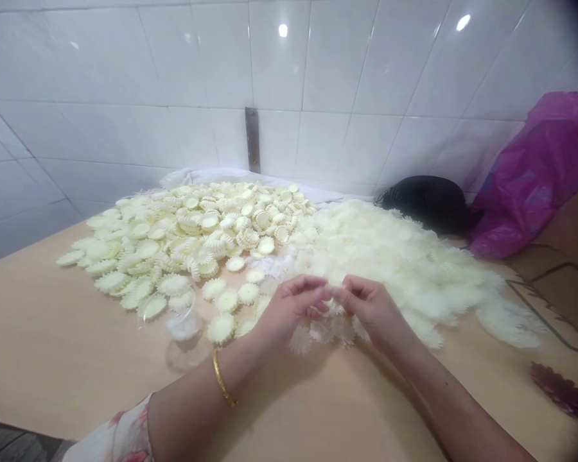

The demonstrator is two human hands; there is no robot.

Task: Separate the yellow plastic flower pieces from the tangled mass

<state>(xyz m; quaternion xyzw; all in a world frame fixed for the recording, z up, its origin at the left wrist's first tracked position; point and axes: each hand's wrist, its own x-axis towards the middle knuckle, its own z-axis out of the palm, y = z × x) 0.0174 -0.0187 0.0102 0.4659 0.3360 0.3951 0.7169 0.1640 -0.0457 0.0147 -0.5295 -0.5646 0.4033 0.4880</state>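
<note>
My left hand (296, 305) and my right hand (373, 311) meet near the middle of the table, fingertips pinched and almost touching. Between them they hold a small pale petal piece (336, 290), mostly hidden by the fingers. Thin white flower cutouts (320, 332) lie just below and behind the hands. To the right spreads a heap of pale, sheer flower cutouts (380, 250). Left of my left hand are loose cream scalloped discs (220, 327), in front of a large pile of similar discs (197, 224).
A small clear cup (185, 324) with white contents stands left of my left forearm. A black rounded object (426, 202) and a magenta plastic bag (539, 170) sit at the back right. A dark red flower-shaped piece (563, 388) lies at right. White tiled wall (173, 58) closes the back.
</note>
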